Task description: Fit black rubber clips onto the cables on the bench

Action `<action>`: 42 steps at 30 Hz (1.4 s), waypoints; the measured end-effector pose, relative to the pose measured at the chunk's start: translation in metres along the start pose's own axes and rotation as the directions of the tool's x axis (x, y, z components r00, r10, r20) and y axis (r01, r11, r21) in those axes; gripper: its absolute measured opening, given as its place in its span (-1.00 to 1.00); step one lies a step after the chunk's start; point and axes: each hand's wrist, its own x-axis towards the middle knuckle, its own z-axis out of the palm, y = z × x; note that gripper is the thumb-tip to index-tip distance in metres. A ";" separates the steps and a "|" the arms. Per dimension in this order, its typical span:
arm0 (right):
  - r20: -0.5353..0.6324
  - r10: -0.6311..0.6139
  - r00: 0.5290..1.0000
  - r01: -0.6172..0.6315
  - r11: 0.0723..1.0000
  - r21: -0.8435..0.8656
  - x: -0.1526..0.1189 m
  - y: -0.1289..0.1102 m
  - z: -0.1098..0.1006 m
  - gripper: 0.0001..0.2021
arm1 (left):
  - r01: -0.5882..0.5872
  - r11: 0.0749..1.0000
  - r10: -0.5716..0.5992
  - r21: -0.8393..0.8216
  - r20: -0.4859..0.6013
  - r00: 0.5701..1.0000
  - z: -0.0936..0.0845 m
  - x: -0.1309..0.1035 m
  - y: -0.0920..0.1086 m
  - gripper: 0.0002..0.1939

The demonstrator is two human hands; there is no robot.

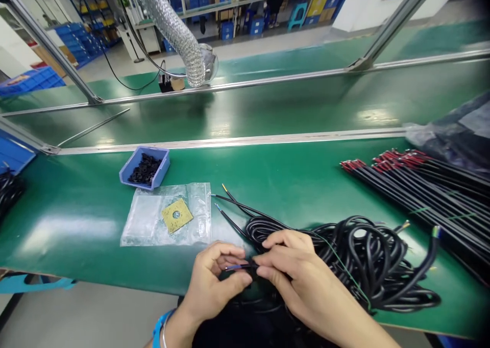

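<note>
Near the front edge of the bench, my left hand (214, 279) and my right hand (296, 266) are close together on the end of a black cable (248, 266). Bluish stripped wires (234, 268) poke out between the thumb and fingers of my left hand. My right hand pinches the cable just to the right; its fingertips hide part of it. Behind my right hand lies a coiled bundle of black cables (344, 251), loosely tied with green string. Several thin cable ends (229, 200) with bared tips stick out of it toward the upper left.
A blue bin (163, 170) of small black parts (145, 169) stands behind a clear plastic bag (141, 225) and a yellow square pad with a hole (184, 211). Black cables with red ends (417, 195) lie at right. A silver duct (176, 31) hangs above the metal rail.
</note>
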 end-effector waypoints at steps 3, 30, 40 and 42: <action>0.069 -0.005 0.998 0.008 0.999 -0.037 0.001 -0.003 -0.004 -0.83 | -0.142 0.960 0.138 0.242 0.035 0.990 0.001 -0.006 0.002 -0.88; -0.017 -0.327 0.945 0.307 0.903 -0.302 0.007 -0.001 0.024 -0.82 | 0.105 0.260 0.331 0.960 -0.191 0.924 -0.179 0.133 0.102 -0.86; -0.002 -0.298 0.955 0.288 0.926 -0.245 0.005 0.003 0.027 -0.81 | 0.123 0.202 0.369 0.972 -0.192 0.909 -0.193 0.151 0.100 -0.79; -0.012 -0.294 0.956 0.284 0.932 -0.227 0.007 0.001 0.026 -0.80 | 0.108 0.256 0.424 0.961 -0.212 0.881 -0.191 0.134 0.102 -0.73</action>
